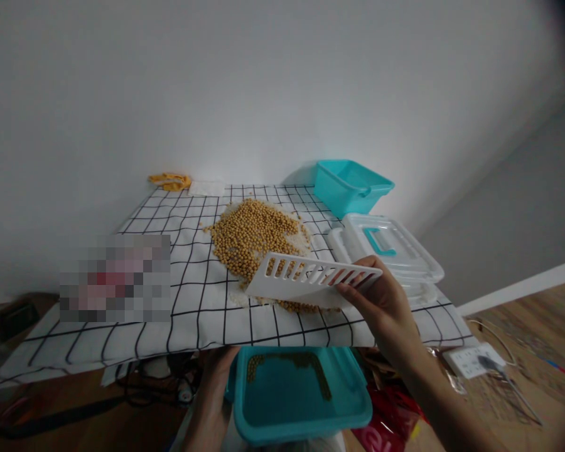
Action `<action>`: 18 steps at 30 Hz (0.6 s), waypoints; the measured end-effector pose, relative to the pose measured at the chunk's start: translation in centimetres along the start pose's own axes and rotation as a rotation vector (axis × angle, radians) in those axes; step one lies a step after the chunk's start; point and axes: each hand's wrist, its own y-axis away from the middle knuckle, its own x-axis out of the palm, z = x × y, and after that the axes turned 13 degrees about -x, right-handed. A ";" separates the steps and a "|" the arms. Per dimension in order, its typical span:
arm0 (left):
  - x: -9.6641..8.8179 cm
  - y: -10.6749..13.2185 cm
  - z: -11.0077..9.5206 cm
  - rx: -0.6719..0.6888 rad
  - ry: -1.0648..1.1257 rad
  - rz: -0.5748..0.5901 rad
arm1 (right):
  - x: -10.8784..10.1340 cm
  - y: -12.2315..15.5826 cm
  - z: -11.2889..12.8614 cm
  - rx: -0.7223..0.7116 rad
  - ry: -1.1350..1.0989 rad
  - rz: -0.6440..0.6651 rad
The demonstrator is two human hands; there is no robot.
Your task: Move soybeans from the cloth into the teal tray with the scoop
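My right hand is closed on the right end of a white slotted plastic panel. The panel stands tilted on its long edge over the near side of a spread heap of yellow soybeans. Several beans show along its lower edge. Below the table's front edge, my left hand grips the left side of a teal plastic bin; its fingers are partly hidden. Some beans lie inside this bin along its far part.
A checked cloth covers the table. A second teal bin stands at the back right, near clear lids with a teal handle. A yellow cloth lies at the back left. A power strip is on the floor at right.
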 end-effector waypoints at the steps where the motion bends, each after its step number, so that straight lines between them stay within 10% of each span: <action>1: 0.2 -0.4 -0.2 -0.021 0.008 -0.007 | 0.1 0.1 0.1 -0.009 0.003 -0.004; 12: -0.4 -0.6 1.4 0.095 0.025 0.035 | -1.0 0.4 -0.4 -0.098 0.087 -0.129; 18: 1.2 -0.5 -1.7 -0.034 0.066 0.040 | -2.9 1.9 -0.6 -0.098 0.284 -0.350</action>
